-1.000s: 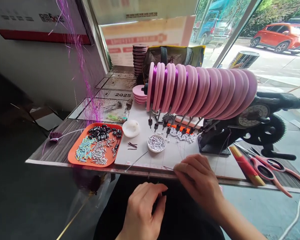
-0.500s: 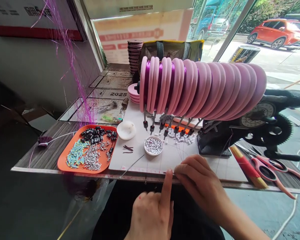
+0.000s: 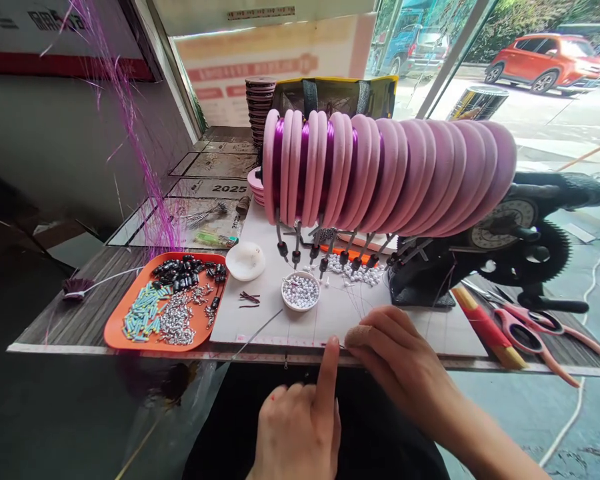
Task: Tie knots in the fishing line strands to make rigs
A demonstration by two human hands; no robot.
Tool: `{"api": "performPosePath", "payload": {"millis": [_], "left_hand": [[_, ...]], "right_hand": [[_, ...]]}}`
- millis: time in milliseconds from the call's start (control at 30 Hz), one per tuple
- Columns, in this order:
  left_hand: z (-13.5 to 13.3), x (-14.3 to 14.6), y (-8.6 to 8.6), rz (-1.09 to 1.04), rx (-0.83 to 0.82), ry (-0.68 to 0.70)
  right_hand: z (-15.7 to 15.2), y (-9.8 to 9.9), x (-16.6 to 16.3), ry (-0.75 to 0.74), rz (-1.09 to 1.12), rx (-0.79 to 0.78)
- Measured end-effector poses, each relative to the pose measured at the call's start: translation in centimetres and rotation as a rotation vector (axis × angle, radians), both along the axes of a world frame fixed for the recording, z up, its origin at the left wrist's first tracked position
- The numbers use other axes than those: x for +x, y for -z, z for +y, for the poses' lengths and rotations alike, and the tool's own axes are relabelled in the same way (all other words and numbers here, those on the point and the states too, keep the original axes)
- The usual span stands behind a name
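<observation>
Left hand (image 3: 297, 427) has straightened its forefinger (image 3: 327, 375) onto the right hand's (image 3: 399, 360) pinched strip (image 3: 343, 345).

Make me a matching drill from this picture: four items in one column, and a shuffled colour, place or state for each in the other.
Column one
1. Left hand
2. Right hand
3. Tray
4. Scissors

Column two
A. Orange, at the left of the white board
B. Fingertips brought together near the front edge of the white board
C. Pink-handled, lying to the right of the white board
D. Index finger stretched out, other fingers folded

Right pairs: 1-D, 2-B, 3-A, 4-C
</observation>
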State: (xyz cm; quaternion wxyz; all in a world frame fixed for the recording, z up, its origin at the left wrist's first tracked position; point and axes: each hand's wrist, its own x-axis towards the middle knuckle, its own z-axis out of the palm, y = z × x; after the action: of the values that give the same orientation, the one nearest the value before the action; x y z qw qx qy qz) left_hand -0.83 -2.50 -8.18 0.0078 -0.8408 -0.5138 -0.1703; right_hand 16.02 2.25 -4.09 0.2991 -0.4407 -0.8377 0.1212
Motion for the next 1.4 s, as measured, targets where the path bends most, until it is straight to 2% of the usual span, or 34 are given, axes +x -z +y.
{"api": "performPosePath", "payload": {"millis": [433, 533, 667, 767, 900, 967, 1067, 1200, 1400], "left_hand": [[0.3, -0.2, -0.3, 0.02, -0.003, 0.053], [0.4, -0.5, 0.0, -0.061, -0.065, 0.113], [0.3, -0.7, -0.2, -0.203, -0.231, 0.137], [0.0, -1.1, -1.5, -0.396, -0.23, 0.132], [-0.2, -2.4, -4.6, -0.569, 0.035, -0.028], [-0.2, -2.9, -5.8, -0.567, 0.052, -0.054], [-0.5, -3.2, -6.7, -0.556, -0.101, -0.006], [-1.3, -3.0, -6.6, -0.653, -0.305, 0.024], [-2.2, -2.8, -6.6, -0.777, -0.444, -0.007]], "right_hand": [[0.0, -0.1, 0.2, -0.001, 0.007, -0.076], [-0.1, -0.3, -0.1, 0.01, -0.021, -0.068], [-0.3, -0.6, -0.6, 0.045, -0.073, -0.055], [-0.9, -1.0, -1.0, 0.062, -0.021, -0.053], [-2.4, -2.0, -1.9, 0.009, 0.101, -0.099], [-3.2, -2.4, -2.5, -0.027, 0.151, -0.13], [-4.2, -2.7, -3.5, -0.068, 0.255, -0.167], [-5.0, -2.4, -4.2, -0.084, 0.346, -0.193], [-5.3, -2.3, -4.6, -0.096, 0.273, -0.163]]}}
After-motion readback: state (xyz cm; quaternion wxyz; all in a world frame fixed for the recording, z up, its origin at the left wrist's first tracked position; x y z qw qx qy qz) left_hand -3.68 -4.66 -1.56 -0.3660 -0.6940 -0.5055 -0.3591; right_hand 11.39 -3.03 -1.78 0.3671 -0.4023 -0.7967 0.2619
